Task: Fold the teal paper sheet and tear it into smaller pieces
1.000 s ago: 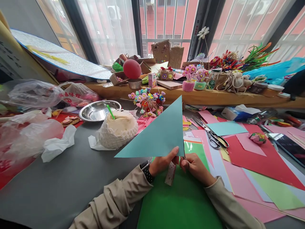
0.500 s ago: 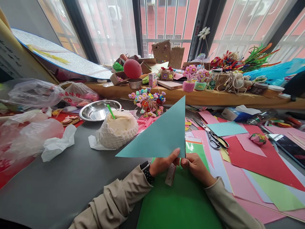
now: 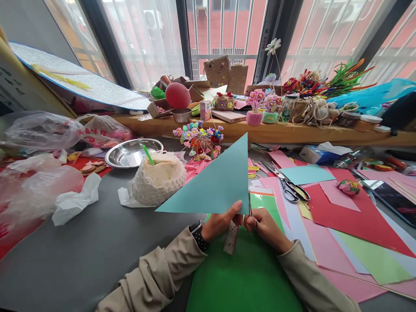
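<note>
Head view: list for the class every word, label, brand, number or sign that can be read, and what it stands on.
"味館", in red on the plastic bag; the character before it is unclear.
Too small or blurred to read: marks on the pink carton, green-labelled jar, phone, window frame and yellowish panel.

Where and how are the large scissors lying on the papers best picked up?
Probably by the black handles, coming from the near side: the scissors lie with their loops toward the person and their blades pointing away.
</note>
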Motion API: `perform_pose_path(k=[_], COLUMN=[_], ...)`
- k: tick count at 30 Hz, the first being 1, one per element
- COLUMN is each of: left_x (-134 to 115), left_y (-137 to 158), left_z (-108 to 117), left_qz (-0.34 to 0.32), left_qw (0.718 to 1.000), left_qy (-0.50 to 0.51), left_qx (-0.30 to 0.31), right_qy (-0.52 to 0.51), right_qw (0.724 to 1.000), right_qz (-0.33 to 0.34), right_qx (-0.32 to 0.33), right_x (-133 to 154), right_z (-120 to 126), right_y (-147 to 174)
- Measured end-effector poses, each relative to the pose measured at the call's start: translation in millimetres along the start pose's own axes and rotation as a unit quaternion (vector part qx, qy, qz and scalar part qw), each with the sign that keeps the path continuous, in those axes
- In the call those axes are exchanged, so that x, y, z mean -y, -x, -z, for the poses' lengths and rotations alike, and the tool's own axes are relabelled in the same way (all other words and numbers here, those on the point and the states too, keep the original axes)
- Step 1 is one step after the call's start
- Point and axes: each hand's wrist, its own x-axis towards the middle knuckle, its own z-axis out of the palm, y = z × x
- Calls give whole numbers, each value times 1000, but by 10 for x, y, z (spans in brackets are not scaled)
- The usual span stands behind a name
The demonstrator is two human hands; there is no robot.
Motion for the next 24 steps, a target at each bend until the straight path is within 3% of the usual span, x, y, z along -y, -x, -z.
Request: perform_pose_path(k=[4,9,14,24], left_x=[39,61,65,48], left_y=[0,1,5,2], left_z=[-27,-33,-41,-24], left_qz=[11,22,22,38], left_qw=[1000,998,998,997], left_qy=[24,49,61,57], left_qx=[-16,27,6,32], right_qy=[-3,1,6,13], right_qw=[1000,1000,1000,999], right_qz=[-1,-2,-2,-3], right_qx=[1,-6,-20,-29], right_x=[1,-1,-15,-48], right_z=[3,13,9,-12], right_y=[2,6,1,-1])
